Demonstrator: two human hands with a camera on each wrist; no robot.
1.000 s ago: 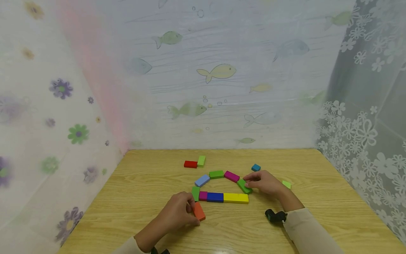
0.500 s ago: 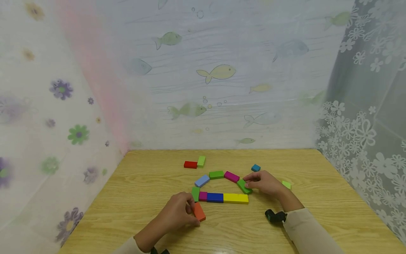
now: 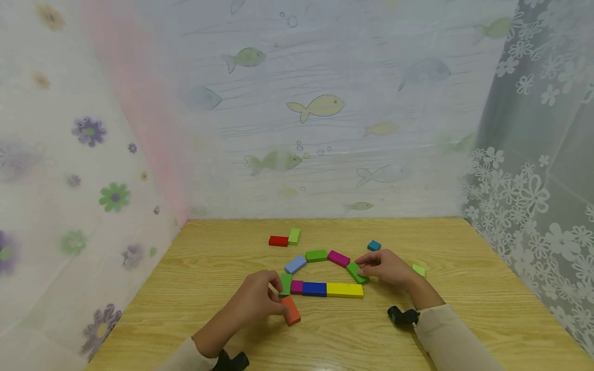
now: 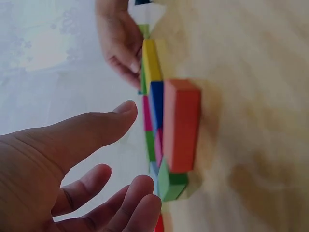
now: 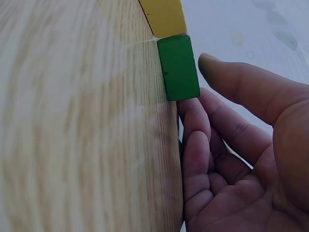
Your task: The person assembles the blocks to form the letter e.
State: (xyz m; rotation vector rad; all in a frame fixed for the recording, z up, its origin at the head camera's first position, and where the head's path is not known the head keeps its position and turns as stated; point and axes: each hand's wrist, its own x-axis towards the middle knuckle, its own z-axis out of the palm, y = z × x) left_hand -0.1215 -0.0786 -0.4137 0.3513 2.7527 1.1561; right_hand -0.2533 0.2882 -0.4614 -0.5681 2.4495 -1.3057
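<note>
- Evidently gripping nothing with the left hand [image 3: 256,296], thumb spread from fingers, near the orange block [image 3: 292,312] at four o'clock.
- Bending the right hand [image 3: 389,268] loosely beside the green block [image 3: 356,272] at nine o'clock (hard to tell whether touching).
- Oblong and plain-coloured, both.
- Resting on a wood-grained table [image 3: 209,263] before a fish-printed sheet [image 3: 320,77] at twelve o'clock.

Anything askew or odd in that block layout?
One thing: the orange block sits askew outside the loop of blocks, slanting outward from the near end of its leftmost green block. Nothing looks spilled; the slant may be deliberate.
</note>
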